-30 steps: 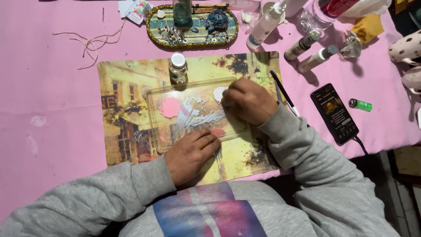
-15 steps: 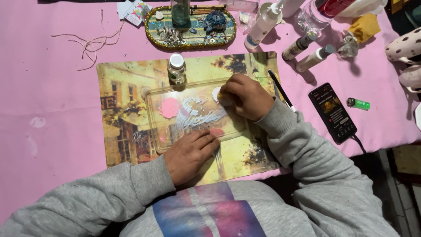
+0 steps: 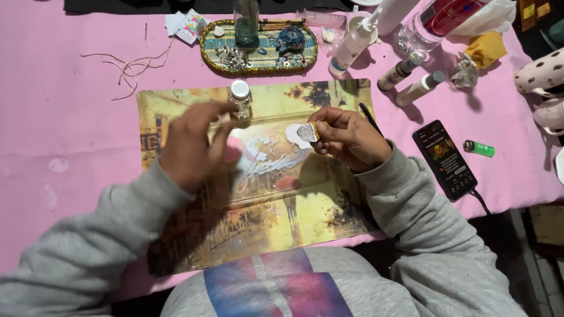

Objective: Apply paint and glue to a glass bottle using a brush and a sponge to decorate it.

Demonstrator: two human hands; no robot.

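My right hand [image 3: 349,138] is pinching a small silvery shell [image 3: 306,132], while my left hand [image 3: 191,147] hovers half open and empty just short of the little white-capped bottle [image 3: 239,101].

The left hand [image 3: 191,144] was smeared by motion blur, so its fingers could not be told apart, nor whether they touched the small white-capped jar [image 3: 239,101] just beyond them. It covered part of the clear tray [image 3: 294,176]. The right hand [image 3: 346,138] hid all but one end of the small silvery piece [image 3: 306,132] it pinched. The spotted mug [image 3: 543,73] was cut off by the right edge, and the bits on the oval glitter tray [image 3: 258,69] were too small to tell
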